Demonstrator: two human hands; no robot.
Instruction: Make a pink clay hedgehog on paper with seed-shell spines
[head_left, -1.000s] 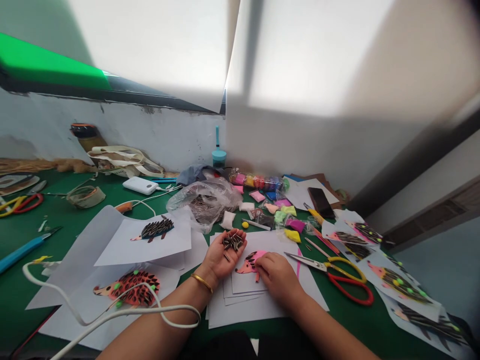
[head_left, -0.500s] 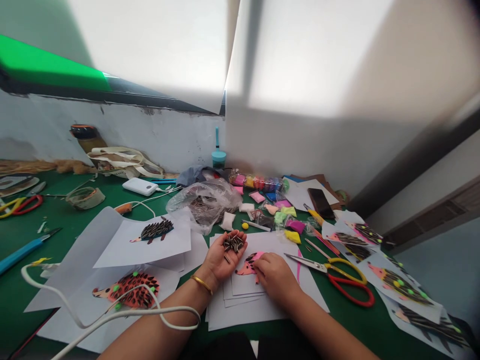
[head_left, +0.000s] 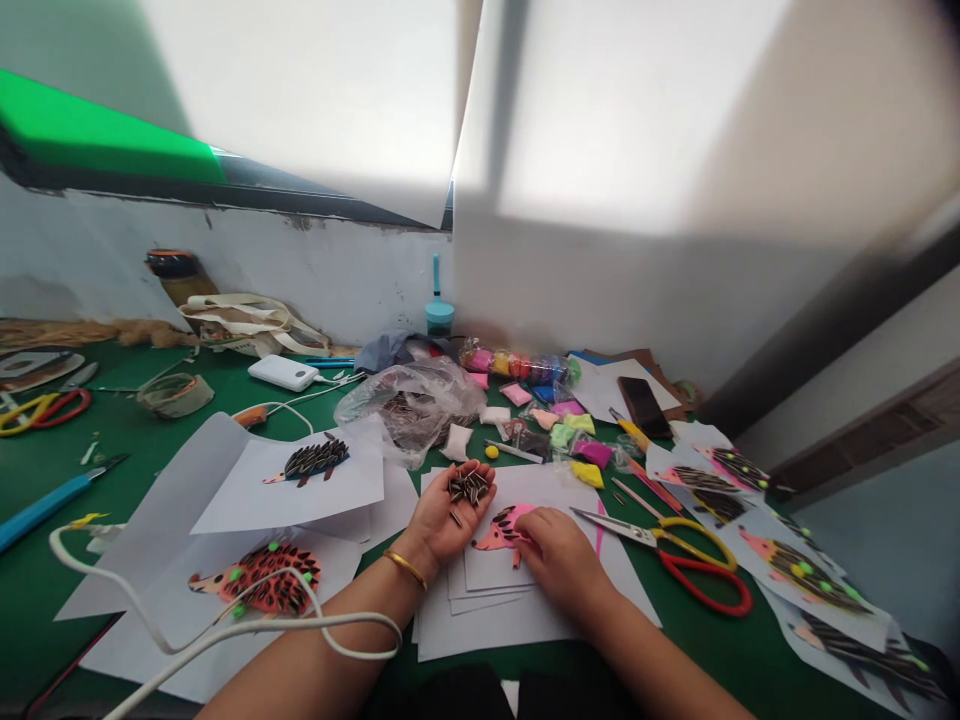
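My left hand [head_left: 442, 525] lies palm up, its fingers cupped around a small heap of striped sunflower seeds [head_left: 469, 485]. Just right of it, a pink clay hedgehog [head_left: 496, 533] with a few dark seeds on its back rests on a stack of white paper [head_left: 487, 625]. Over the hedgehog's body is my right hand [head_left: 559, 555], thumb and fingers pinched together and touching the clay. Whatever sits between those fingertips is hidden. Part of the hedgehog is covered by this hand.
Scissors [head_left: 697, 555] with yellow and red handles lie to the right. Behind are a clear bag of seeds [head_left: 412, 405] and several clay packets [head_left: 592, 452]. Finished hedgehog sheets flank both sides, one dark hedgehog [head_left: 316, 458] at left. A white cable [head_left: 360, 620] crosses near my left forearm.
My right hand's fingers have shifted slightly on the hedgehog, and more dark seeds show along its back. My left hand keeps holding the seeds in the same place.
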